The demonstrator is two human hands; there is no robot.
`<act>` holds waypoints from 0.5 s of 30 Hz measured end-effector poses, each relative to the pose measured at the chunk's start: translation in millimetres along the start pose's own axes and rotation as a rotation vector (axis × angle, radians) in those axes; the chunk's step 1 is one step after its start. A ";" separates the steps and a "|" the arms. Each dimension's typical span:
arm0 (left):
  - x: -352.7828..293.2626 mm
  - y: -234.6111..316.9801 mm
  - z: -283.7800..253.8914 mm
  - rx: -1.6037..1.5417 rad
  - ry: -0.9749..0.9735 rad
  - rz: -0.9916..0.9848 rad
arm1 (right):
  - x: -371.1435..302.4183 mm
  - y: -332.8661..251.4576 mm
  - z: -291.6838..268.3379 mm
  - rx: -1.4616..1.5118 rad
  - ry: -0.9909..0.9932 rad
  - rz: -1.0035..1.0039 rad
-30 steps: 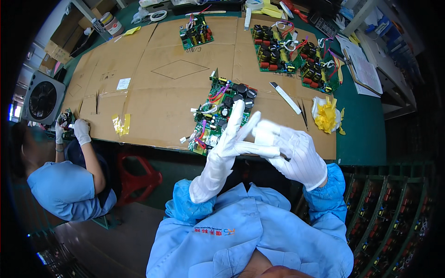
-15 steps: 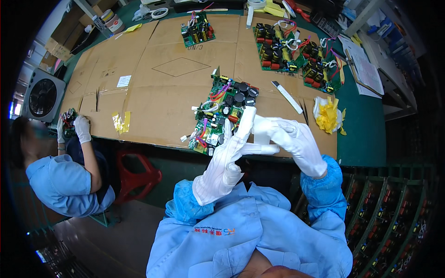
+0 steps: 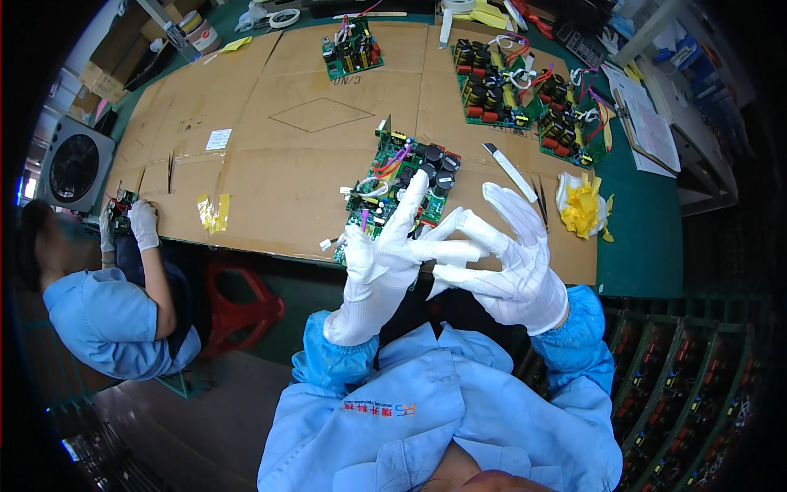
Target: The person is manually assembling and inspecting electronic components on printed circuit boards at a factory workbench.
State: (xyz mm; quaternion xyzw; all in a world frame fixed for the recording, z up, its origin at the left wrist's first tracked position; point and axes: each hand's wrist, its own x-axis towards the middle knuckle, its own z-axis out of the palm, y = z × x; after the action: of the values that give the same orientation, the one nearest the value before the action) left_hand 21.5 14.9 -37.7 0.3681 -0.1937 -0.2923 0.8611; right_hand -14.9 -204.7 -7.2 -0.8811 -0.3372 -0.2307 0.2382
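Note:
Both my hands wear white gloves and meet in front of the near table edge. My left hand is open, with one finger pointing up over a green circuit board and another stretched sideways toward the right hand. The thumb and a bent finger of my right hand close around that sideways glove finger, while its other fingers spread upward. Just beyond the left hand lie circuit boards side by side, with black capacitors, red parts and purple, red and white wires. My left hand partly covers the nearer one.
Cardboard covers the green table. A white-handled cutter, tweezers and a crumpled yellow-and-white bundle lie at right. More circuit boards and a clipboard are beyond. At left sits a co-worker near a fan.
My right hand has turned and spread its fingers upward, shifting its hold on the left glove. My left hand has moved slightly left, its thumb now raised. The circuit boards stay put.

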 end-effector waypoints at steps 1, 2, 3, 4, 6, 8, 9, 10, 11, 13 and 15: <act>0.5 0.7 -0.8 0.005 -0.018 0.005 | -2.9 0.8 -1.4 -0.068 -0.023 -0.024; 1.1 -1.1 -0.2 -0.005 0.035 0.003 | -5.1 1.6 -0.2 -0.097 -0.013 -0.002; 1.5 -1.4 -0.5 0.049 0.052 0.015 | -6.0 2.2 -0.9 -0.063 0.003 0.050; 2.0 -1.6 -1.0 0.104 0.069 0.028 | -7.5 2.2 -2.9 -0.028 0.018 0.103; 3.0 -4.2 -1.5 0.172 0.095 0.068 | -3.2 -8.1 -12.8 -0.069 0.064 0.217; 3.2 -11.4 -3.3 0.177 0.107 0.134 | -27.1 -10.9 -7.7 0.219 0.165 0.439; 3.0 -15.9 -4.6 0.170 0.109 0.170 | -35.4 -14.3 -3.9 0.365 0.217 0.551; 3.9 -19.6 -5.1 0.142 0.103 0.217 | -41.7 -19.9 2.4 0.485 0.215 0.622; 3.6 -22.4 -4.2 0.234 0.124 0.225 | -45.7 -22.8 7.7 0.512 0.175 0.609; 5.8 -23.6 1.7 0.422 0.171 0.228 | -37.3 -32.2 15.5 0.454 0.093 0.555; 4.6 -24.2 8.4 0.549 0.209 0.124 | -28.8 -40.3 24.6 0.218 0.091 0.409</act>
State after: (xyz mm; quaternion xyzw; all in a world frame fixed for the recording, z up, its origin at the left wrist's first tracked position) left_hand 11.6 -5.9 -49.8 0.6030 -0.1977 -0.1364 0.7607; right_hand -56.4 -178.0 -32.1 -0.8887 -0.1636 -0.1794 0.3889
